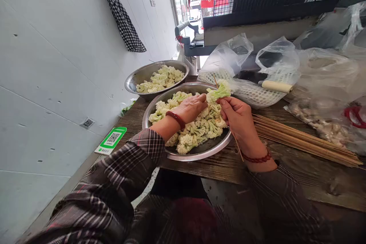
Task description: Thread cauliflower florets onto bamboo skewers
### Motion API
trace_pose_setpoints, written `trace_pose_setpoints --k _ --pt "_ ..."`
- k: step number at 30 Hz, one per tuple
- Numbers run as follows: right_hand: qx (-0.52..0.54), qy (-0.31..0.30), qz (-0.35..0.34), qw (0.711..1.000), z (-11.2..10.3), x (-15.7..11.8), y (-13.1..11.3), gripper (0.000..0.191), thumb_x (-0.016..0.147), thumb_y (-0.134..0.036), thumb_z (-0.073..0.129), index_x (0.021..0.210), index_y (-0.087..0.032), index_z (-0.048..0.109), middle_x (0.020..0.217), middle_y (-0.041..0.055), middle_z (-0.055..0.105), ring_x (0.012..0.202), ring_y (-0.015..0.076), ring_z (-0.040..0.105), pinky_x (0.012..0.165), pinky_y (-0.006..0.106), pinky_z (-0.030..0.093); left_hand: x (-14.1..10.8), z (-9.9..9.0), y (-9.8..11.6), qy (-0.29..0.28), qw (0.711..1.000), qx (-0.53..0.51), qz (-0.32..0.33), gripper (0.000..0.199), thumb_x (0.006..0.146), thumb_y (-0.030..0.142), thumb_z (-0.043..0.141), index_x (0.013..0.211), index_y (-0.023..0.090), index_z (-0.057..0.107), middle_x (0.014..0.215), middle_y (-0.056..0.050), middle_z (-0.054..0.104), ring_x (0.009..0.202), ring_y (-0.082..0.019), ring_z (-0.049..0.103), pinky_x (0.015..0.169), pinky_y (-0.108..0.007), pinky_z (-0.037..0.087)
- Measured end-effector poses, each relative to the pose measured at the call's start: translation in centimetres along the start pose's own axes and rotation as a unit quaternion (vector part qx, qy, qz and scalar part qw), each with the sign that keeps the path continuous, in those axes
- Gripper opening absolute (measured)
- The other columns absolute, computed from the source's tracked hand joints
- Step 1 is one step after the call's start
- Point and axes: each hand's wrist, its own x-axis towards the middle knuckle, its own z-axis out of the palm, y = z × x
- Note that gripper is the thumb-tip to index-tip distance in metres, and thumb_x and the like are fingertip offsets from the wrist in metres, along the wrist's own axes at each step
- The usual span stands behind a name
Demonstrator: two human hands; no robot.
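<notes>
My right hand (238,116) pinches a thin bamboo skewer (236,145) that runs from below the hand to above it. A pale cauliflower floret (220,90) sits on the skewer near its upper end, just above my fingers. My left hand (193,107) reaches palm down into the near metal bowl (197,155), its fingers closed and bent down among the florets. Its fingertips are hidden, so what they hold cannot be made out. Cut cauliflower florets (197,131) are heaped in this bowl around and under my left hand.
A second metal bowl (131,84) with florets stands behind to the left. Bamboo skewers (303,139) lie in a bundle at right. Beyond are plastic bags (323,76), a pale-handled tool (276,86) and red scissor handles (354,116). A green QR card (113,139) lies at the table's left edge.
</notes>
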Motion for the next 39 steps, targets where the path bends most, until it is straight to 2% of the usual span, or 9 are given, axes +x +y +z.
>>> trace_pose_setpoints --k 3,5,8,11,15,20,29,36,39 --pt "0.006 0.005 0.007 1.0 -0.1 0.0 0.1 0.032 0.085 -0.049 0.068 0.085 -0.017 0.069 0.049 -0.0074 0.045 0.043 0.0064 0.035 0.041 0.02 0.022 -0.6 -1.8 -0.4 0.074 0.989 -0.073 -0.109 0.005 0.079 0.012 0.062 0.083 0.015 0.064 0.104 -0.012 0.067 0.093 -0.023 0.064 0.082 -0.036 0.049" --pt "0.016 0.009 0.012 1.0 0.0 -0.1 0.1 0.032 0.085 -0.049 0.069 0.085 -0.017 0.069 0.048 -0.0072 0.045 0.043 0.0066 0.034 0.04 0.021 0.021 -1.3 -2.9 -0.6 0.115 0.95 -0.231 -0.176 0.007 0.08 0.016 0.066 0.083 0.015 0.06 0.084 -0.007 0.067 0.077 -0.019 0.066 0.067 -0.03 0.049" --pt "0.021 0.006 0.019 1.0 0.2 -0.2 0.0 0.031 0.084 -0.048 0.07 0.085 -0.017 0.069 0.048 -0.0068 0.044 0.042 0.007 0.033 0.04 0.021 0.021 -2.5 -3.7 -0.5 0.146 0.827 -0.503 -0.206 0.016 0.082 0.025 0.07 0.084 0.015 0.057 0.066 -0.001 0.063 0.058 -0.013 0.063 0.05 -0.022 0.043" --pt "0.008 -0.007 0.019 1.0 0.2 -0.3 0.0 0.031 0.084 -0.048 0.069 0.083 -0.017 0.068 0.047 -0.0066 0.043 0.042 0.0076 0.033 0.04 0.022 0.02 -3.3 -3.6 -0.1 0.18 0.699 -0.662 -0.201 0.027 0.075 0.027 0.081 0.086 0.012 0.062 0.069 -0.001 0.064 0.059 -0.011 0.066 0.051 -0.019 0.046" --pt "-0.017 -0.024 0.03 0.999 0.2 -0.5 0.0 0.03 0.085 -0.047 0.068 0.084 -0.017 0.069 0.046 -0.0069 0.042 0.042 0.0074 0.033 0.04 0.022 0.02 -3.8 -3.2 0.0 0.19 0.603 -0.745 -0.212 0.031 0.071 0.024 0.085 0.092 0.01 0.067 0.083 -0.005 0.071 0.066 -0.013 0.071 0.061 -0.024 0.055" --pt "-0.08 -0.078 0.035 0.993 0.2 -0.9 -0.2 0.03 0.088 -0.045 0.066 0.085 -0.016 0.07 0.048 -0.0064 0.046 0.042 0.0074 0.035 0.041 0.022 0.025 -4.2 -3.1 -0.1 0.223 0.595 -0.743 -0.209 0.034 0.068 0.026 0.088 0.089 0.01 0.066 0.082 -0.006 0.073 0.068 -0.016 0.073 0.068 -0.028 0.058" --pt "-0.207 -0.145 0.009 0.967 0.1 -1.2 -0.8 0.028 0.093 -0.041 0.06 0.088 -0.017 0.073 0.053 -0.0042 0.052 0.047 0.0096 0.045 0.047 0.023 0.035 -4.5 -2.9 0.7 0.262 0.681 -0.66 -0.179 0.034 0.07 0.029 0.084 0.098 0.014 0.072 0.078 -0.002 0.073 0.071 -0.012 0.069 0.074 -0.027 0.055" --pt "-0.25 -0.145 -0.004 0.957 0.1 -1.2 -0.8 0.03 0.094 -0.042 0.057 0.085 -0.017 0.073 0.053 -0.0035 0.054 0.048 0.011 0.048 0.049 0.024 0.037 -4.6 -3.2 0.3 0.264 0.608 -0.728 -0.175 0.029 0.072 0.033 0.083 0.089 0.012 0.073 0.086 -0.005 0.072 0.084 -0.016 0.071 0.088 -0.034 0.055" --pt "-0.254 -0.147 -0.008 0.956 0.1 -1.2 -0.9 0.03 0.095 -0.041 0.057 0.085 -0.017 0.072 0.054 -0.0035 0.054 0.049 0.011 0.048 0.05 0.024 0.037 -4.6 -3.1 0.3 0.268 0.605 -0.729 -0.176 0.025 0.069 0.024 0.085 0.087 0.013 0.071 0.09 -0.004 0.071 0.086 -0.015 0.07 0.093 -0.034 0.053"
